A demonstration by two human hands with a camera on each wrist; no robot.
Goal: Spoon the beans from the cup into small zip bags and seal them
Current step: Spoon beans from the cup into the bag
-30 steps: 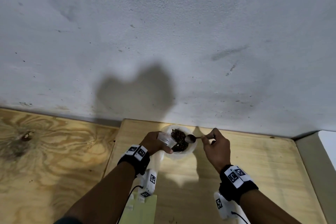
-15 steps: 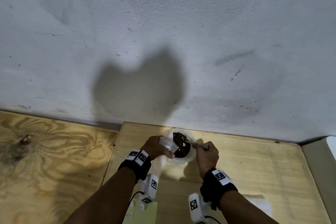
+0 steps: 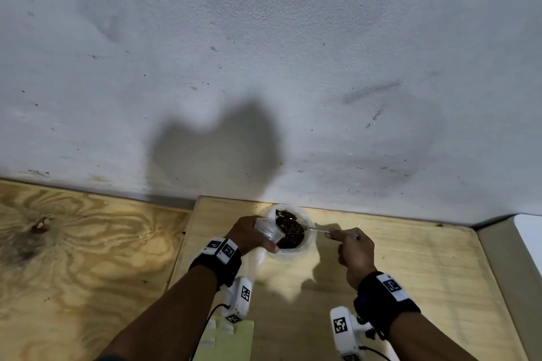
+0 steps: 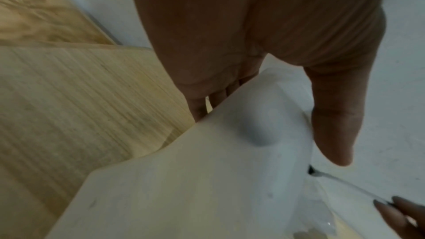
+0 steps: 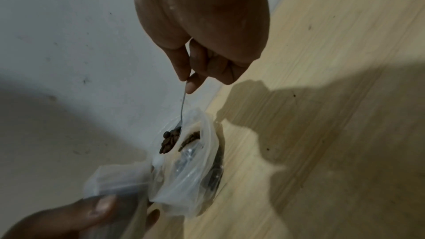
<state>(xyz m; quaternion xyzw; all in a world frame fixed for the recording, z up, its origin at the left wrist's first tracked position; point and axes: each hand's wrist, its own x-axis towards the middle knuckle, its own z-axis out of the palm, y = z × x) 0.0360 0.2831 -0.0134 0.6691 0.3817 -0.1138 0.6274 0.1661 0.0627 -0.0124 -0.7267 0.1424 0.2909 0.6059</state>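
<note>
A person is working at a pale wooden worktop (image 3: 410, 272) set against a grey wall, and the filling of one small bag is under way.

On the left, the left hand (image 3: 249, 233) is pinching a small clear zip bag (image 5: 184, 179) between thumb and fingers and holding it tilted, its mouth open over the cup. A few dark beans seem to be lying inside the bag already, though the plastic is blurring them. Its zip strip is looking unpressed, so sealing is still ahead.

In the middle, a white cup (image 3: 308, 239) is standing on the worktop close to the wall, and brown beans (image 3: 290, 230) are still filling much of it. Many scoops are likely remaining.

A thin metal spoon (image 5: 181, 115) is reaching in from the right, its bowl heaped with beans and hovering right at the bag's opening, above the cup. The beans look small, oval, dark brown and dry, and would likely roll off if the spoon tips early.

On the right, the right hand (image 3: 356, 252) is gripping the spoon's handle end, fingers curled around it.

No sealed bag is showing in any view, so how many bags are finished cannot be told.
</note>
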